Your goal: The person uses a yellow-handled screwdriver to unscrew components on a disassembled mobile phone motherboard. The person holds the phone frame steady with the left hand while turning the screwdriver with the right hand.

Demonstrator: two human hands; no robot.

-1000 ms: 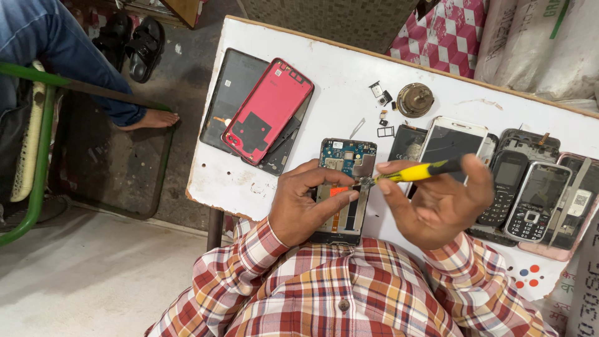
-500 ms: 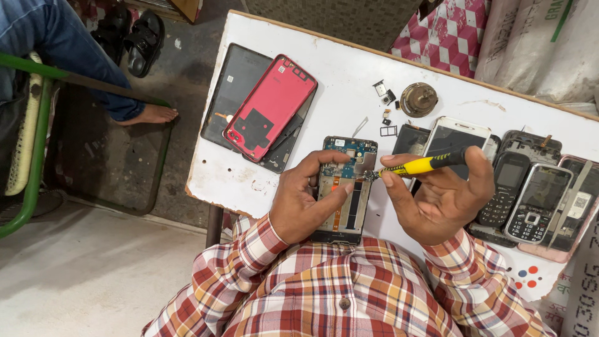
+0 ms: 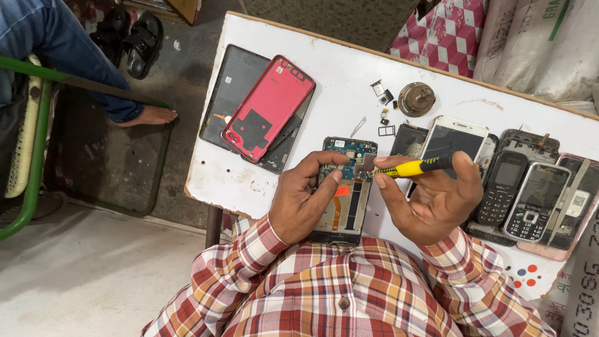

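Left hand (image 3: pixel 306 200) pins opened phone (image 3: pixel 345 187), long axis toward wearer; right hand (image 3: pixel 430 200) pinches yellow screwdriver (image 3: pixel 415 167), tip pointing left; orange label (image 3: pixel 342 191) mid-board.

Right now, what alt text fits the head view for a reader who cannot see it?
A person's left hand steadies an opened phone with its circuit board exposed on a white table, while the right hand holds a yellow screwdriver to it. A red back cover lies to the left, more phones to the right.
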